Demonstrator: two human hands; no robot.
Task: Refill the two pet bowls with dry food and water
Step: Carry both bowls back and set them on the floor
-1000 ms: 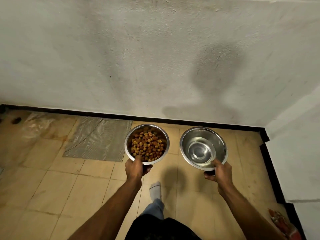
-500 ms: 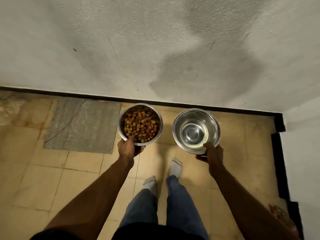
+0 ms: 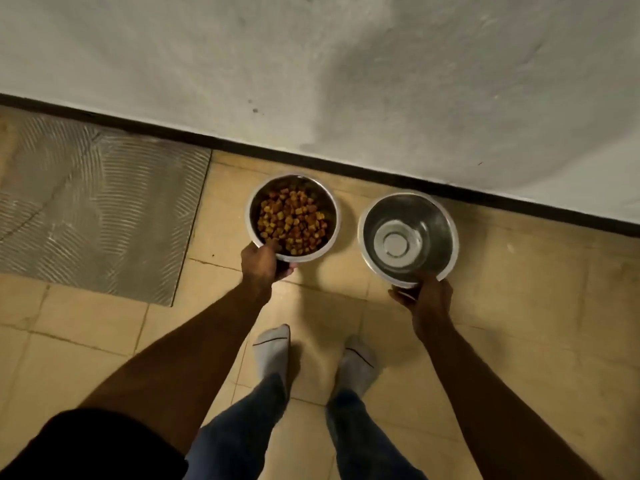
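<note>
left hand point(image 3: 261, 263): fingers closed on rim of food bowl point(image 3: 293, 218) | right hand point(image 3: 427, 297): fingers closed on rim of water bowl point(image 3: 408, 238) | both near wall point(image 3: 346, 71), over floor point(image 3: 519, 306)

- Dim, warm yellowish light; the tiled floor point(image 3: 502, 306) reads amber.
- A broad soft shadow darkens the wall point(image 3: 346, 64) well beyond the fingertips.
- Slight motion blur throughout.
- The skirting line point(image 3: 381, 178) bows from wide-angle distortion.
- Faint glare inside the water bowl point(image 3: 408, 237), just past the right fingers.

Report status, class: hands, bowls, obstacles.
Left hand grips kibble bowl. Right hand grips water bowl. Both low near wall. Nothing in the way.
</note>
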